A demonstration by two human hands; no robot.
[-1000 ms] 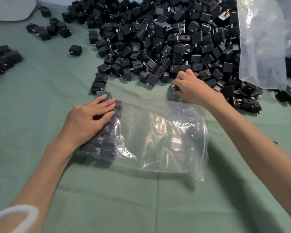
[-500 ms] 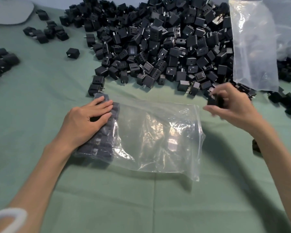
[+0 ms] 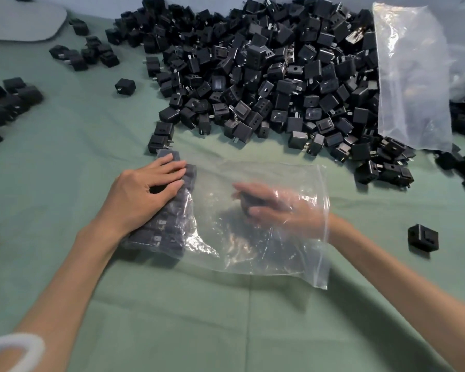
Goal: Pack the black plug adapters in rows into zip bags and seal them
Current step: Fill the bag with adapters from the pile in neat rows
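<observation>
Your left hand (image 3: 145,191), fingers flat together, is pinning the row (image 3: 167,229) at 9 o'clock in the bag (image 3: 253,253) against toppling; your right hand (image 3: 277,208), inside, is pinching an adapter (image 3: 249,201) to place alongside.

Soft even light, plastic glare, wide-angle edge distortion.

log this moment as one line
left hand: flat on packed row through bag | right hand: inside bag, holding adapter | bag: mouth open, unsealed | pile: beyond bag
</observation>
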